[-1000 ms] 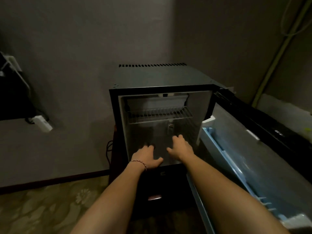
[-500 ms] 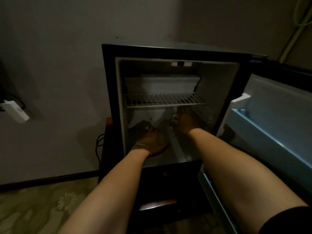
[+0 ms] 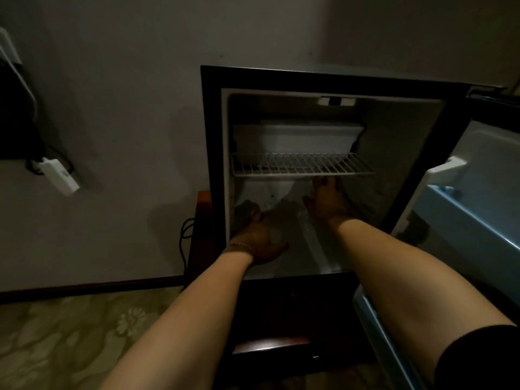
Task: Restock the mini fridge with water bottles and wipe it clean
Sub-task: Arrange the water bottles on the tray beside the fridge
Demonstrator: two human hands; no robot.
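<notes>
Both of the person's arms reached into the open mini fridge (image 3: 213,164), under the wire shelf (image 3: 302,164). The left hand (image 3: 260,239) lay low on the fridge floor near the front left corner, a thin bracelet (image 3: 242,245) at the wrist; something pale and glinting showed just beside its thumb, but the dim light left it unclear whether this was a water bottle or whether the fingers grasped anything. The right hand (image 3: 327,204) was deeper in, its fingertips close beneath the shelf's front bar. A faint clear shape with highlights sat between the two hands, possibly a bottle, too dark and blurred to confirm; whether the right hand was clenched, released or holding it could not be told.

Above the right hand, a white freezer box (image 3: 298,137) sat on the shelf. To the right of that hand the fridge door (image 3: 484,175) stood open, its pale blue rack cut off by the frame edge. A black sleeve (image 3: 478,358) covered the right upper arm at the bottom corner. Left of the left hand, a dark cable (image 3: 184,235) hung down the wall, and farther left a white power strip (image 3: 59,175) hung below a dark object half out of view. Patterned carpet (image 3: 70,333) lay below the arms.
</notes>
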